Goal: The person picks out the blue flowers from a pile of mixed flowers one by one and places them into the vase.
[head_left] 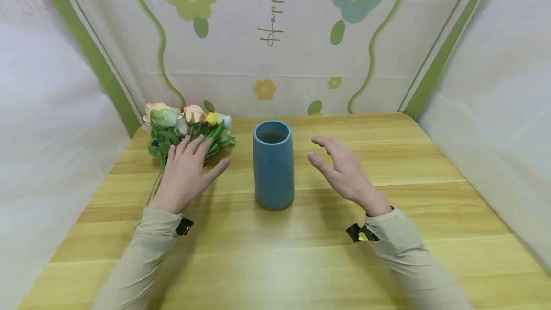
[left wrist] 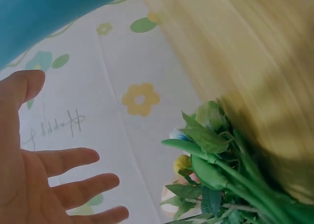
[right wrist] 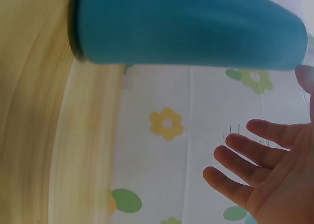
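Two empty hands, fingers extended: left hand (head_left: 185, 172) right by the leafy pastel-flower bunch (head_left: 182, 127), right hand (head_left: 346, 171) beside the tall blue cylindrical vase (head_left: 274, 176), upright on the yellowish wooden table (head_left: 275, 267). I'd grip low, on the stems (head_left: 155, 187), sparing the blooms.

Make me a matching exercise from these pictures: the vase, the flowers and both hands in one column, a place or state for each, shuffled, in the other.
Column one
1. Vase
2. Flowers
3. Left hand
4. Right hand

Column two
A. To the right of the vase, apart from it
B. Lying near the far left corner of the table
C. Blue and standing upright
D. Fingers spread, partly covering the flowers in the head view

Pairs: 1-C, 2-B, 3-D, 4-A
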Available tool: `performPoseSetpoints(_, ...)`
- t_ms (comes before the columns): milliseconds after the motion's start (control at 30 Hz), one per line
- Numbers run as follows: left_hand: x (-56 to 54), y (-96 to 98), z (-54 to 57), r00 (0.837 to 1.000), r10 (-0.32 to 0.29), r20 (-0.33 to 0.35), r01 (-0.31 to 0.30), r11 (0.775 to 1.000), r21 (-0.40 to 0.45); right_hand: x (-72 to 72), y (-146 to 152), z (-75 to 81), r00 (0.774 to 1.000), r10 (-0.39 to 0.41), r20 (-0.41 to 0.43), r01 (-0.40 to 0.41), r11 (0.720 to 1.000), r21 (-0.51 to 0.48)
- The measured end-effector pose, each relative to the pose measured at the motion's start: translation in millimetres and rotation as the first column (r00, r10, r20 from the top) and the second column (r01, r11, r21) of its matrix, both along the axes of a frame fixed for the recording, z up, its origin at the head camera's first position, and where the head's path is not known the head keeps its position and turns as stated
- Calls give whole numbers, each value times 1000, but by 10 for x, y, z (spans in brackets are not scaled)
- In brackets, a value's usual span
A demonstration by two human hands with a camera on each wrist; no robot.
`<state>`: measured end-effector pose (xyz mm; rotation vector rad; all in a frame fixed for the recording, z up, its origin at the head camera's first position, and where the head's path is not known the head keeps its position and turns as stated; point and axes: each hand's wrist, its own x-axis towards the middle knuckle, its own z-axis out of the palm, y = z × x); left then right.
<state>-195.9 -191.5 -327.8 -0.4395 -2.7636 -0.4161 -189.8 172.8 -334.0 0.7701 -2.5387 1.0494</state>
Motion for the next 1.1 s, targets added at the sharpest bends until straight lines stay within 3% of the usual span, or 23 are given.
performPoseSetpoints(200, 70, 43, -57, 993, -34, -112, 40, 998, 57, 59, -190, -20, 1000, 27, -5, -27, 998, -51)
performPoseSetpoints(400, 97, 109, -130, 981, -59, -187, 80, 991, 106, 108, -367, -30, 999, -2, 37, 6, 992, -123)
performPoseSetpoints(700, 143, 215, -175, 981, -88, -173, 114, 982, 148, 152, -569, -69, 994, -41, 101, 66, 963, -261)
performPoseSetpoints(1100, 204, 237, -205, 987, -90, -131, 110, 983, 149, 135, -765, -149, 999, -40, 20, 44, 957, -287)
